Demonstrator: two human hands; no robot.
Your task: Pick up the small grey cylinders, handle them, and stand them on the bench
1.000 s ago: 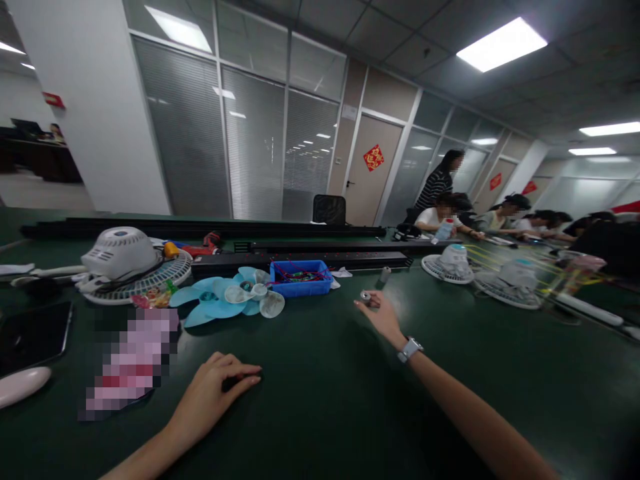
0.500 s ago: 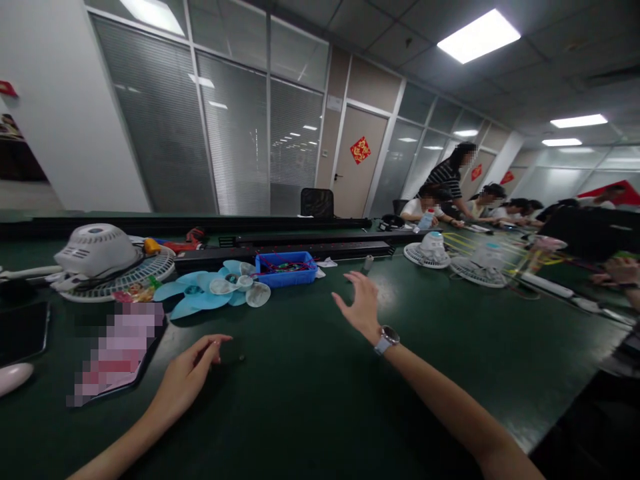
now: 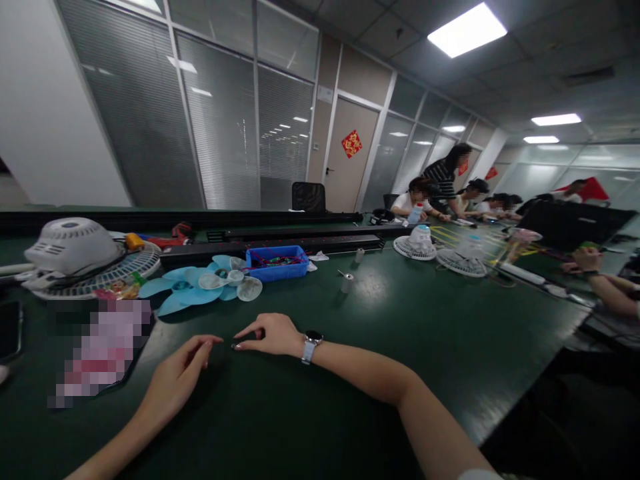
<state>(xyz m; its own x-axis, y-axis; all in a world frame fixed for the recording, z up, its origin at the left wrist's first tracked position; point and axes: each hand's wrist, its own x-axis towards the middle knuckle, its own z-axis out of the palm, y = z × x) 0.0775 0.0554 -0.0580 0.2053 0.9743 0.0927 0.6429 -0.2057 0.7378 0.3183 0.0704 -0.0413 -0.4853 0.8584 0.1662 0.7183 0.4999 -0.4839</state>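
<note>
My left hand [image 3: 175,377] rests low over the green table [image 3: 280,420], thumb and fingertips pressed together; whatever they may hold is too small to make out. Facing it from the right is my right hand [image 3: 274,335], wearing a watch [image 3: 312,339], with thumb and index finger apart. A tiny dark thing [image 3: 233,347] lies at the right thumb's tip, not clearly gripped. Beyond the right hand, a small metal cylinder [image 3: 347,285] stands with a thin pin on top, and a second cylinder [image 3: 359,255] is farther back.
Light blue fan blades [image 3: 200,283] lie beside a blue bin [image 3: 278,264] of wires. At the left are a white fan unit [image 3: 75,247] and a phone-like slab [image 3: 103,353]. More fan units [image 3: 416,243] stand at the right. Several people sit farther off; a person's hands [image 3: 587,259] show at the right edge.
My right hand has come down and left, close to my left hand, uncovering the nearer cylinder. My left hand has barely moved. The view has shifted to the right.
</note>
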